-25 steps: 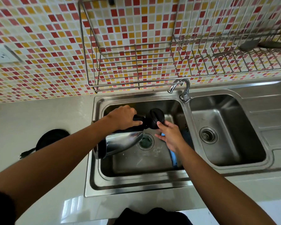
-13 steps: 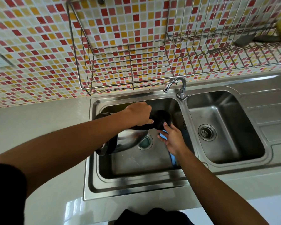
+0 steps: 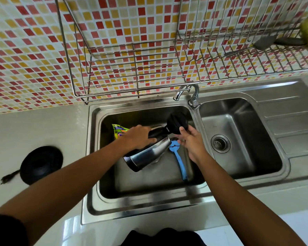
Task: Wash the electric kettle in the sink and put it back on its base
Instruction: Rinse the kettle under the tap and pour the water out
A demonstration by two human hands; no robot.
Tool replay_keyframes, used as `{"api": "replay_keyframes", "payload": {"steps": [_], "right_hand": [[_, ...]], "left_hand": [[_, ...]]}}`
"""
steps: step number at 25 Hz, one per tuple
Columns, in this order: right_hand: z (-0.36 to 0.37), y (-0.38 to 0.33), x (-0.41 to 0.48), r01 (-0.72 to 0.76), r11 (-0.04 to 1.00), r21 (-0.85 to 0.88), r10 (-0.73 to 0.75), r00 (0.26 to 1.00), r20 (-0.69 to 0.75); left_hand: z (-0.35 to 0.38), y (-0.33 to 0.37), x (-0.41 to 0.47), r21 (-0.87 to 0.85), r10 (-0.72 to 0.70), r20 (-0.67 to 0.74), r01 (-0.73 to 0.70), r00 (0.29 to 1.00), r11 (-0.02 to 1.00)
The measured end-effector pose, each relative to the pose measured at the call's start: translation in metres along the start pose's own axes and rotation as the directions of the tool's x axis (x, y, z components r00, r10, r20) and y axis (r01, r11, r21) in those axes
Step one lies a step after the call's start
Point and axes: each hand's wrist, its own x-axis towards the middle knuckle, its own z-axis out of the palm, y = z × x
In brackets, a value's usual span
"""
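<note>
Kettle (image 3: 146, 155) tipped over left sink (image 3: 94, 157): left hand (image 3: 137, 139) clamps its handle, right hand (image 3: 190, 141) pinches the open lid (image 3: 177, 122). Drain, then carry left to base (image 3: 41, 164).

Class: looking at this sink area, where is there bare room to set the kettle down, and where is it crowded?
Free: the right basin, and the counter between the tiled wall and kettle base. Crowded: the left basin, holding the kettle, blue brush and packet.
</note>
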Motion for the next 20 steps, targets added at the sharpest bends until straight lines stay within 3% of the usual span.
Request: {"api": "replay_keyframes", "payload": {"steps": [6, 12, 16, 20], "right_hand": [[0.009, -0.009, 0.010, 0.116, 0.979, -0.168, -0.106, 0.992, 0.068], [0.021, -0.001, 0.011, 0.277, 0.881, -0.384, -0.232, 0.960, 0.160], [0.031, 0.012, 0.004, 0.370, 0.811, -0.453, -0.315, 0.929, 0.195], [0.040, 0.032, -0.009, 0.414, 0.755, -0.508, -0.313, 0.909, 0.275]], "left_hand": [[0.052, -0.022, 0.013, -0.156, -0.153, 0.036, 0.156, 0.988, 0.975], [0.076, -0.022, 0.022, -0.354, -0.291, -0.068, 0.249, 0.954, 0.901], [0.087, -0.027, 0.027, -0.501, -0.374, 0.027, 0.336, 0.927, 0.798], [0.077, -0.059, 0.028, -0.552, -0.289, 0.180, 0.339, 0.940, 0.762]]}}
